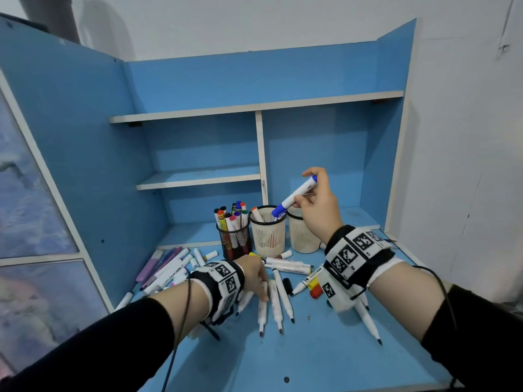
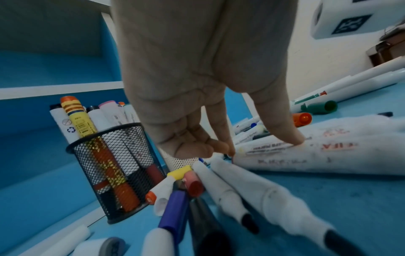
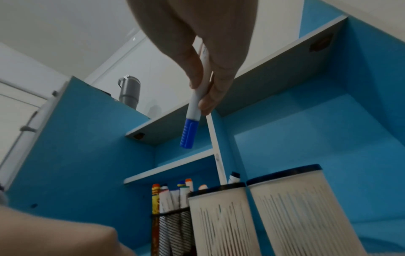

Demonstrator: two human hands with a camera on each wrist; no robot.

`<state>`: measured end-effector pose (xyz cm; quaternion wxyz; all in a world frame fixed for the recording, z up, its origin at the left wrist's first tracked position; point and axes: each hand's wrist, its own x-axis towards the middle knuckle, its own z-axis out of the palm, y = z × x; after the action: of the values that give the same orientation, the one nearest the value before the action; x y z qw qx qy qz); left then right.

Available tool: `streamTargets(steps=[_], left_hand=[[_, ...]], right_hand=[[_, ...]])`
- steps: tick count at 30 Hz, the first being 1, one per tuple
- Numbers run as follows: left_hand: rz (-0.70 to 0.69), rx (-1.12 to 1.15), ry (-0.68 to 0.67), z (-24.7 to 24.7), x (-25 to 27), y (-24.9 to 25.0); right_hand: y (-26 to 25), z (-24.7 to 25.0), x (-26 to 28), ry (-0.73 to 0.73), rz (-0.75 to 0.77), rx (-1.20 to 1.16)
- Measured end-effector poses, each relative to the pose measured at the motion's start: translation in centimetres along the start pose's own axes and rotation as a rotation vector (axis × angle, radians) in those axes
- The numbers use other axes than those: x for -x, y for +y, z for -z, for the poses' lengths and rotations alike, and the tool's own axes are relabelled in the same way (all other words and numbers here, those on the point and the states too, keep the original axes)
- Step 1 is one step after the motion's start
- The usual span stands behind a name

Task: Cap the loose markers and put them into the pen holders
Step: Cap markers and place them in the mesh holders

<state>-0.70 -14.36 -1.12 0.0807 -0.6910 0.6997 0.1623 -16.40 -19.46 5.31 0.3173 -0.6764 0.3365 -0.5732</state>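
My right hand [image 1: 307, 193] pinches a white marker [image 1: 297, 195] by its barrel, its blue cap [image 3: 189, 135] pointing down just above the middle cream holder [image 1: 267, 236]. A second cream holder [image 1: 301, 236] stands to its right. To the left, a black mesh holder [image 1: 236, 241] is full of capped markers. My left hand [image 1: 259, 278] reaches down onto the loose markers [image 1: 278, 295] on the desk. Its thumb and index fingertips [image 2: 295, 138] touch a white marker [image 2: 263, 149], and the other fingers are curled in. Several of the loose markers lie uncapped.
A blue hutch with shelves [image 1: 198, 176] encloses the desk on three sides. More markers lie piled at the left [image 1: 167, 267]. Loose green [image 2: 320, 107] and orange [image 2: 303, 118] caps lie to the right. A grey flask [image 3: 129, 91] stands on top of the hutch.
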Motion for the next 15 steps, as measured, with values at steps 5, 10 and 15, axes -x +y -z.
streamTargets(steps=[5, 10, 15], left_hand=[[0.008, 0.054, 0.031, -0.1, -0.3, -0.2], [0.004, 0.22, 0.217, 0.2, 1.4, -1.1], [-0.002, 0.66, 0.369, -0.2, 5.8, -2.1]], right_hand=[[1.8, -1.7, -1.2, -0.005, -0.011, 0.082], [3.0, -3.3, -1.7, 0.029, -0.082, 0.108], [3.6, -4.4, -2.3, 0.093, -0.125, 0.103]])
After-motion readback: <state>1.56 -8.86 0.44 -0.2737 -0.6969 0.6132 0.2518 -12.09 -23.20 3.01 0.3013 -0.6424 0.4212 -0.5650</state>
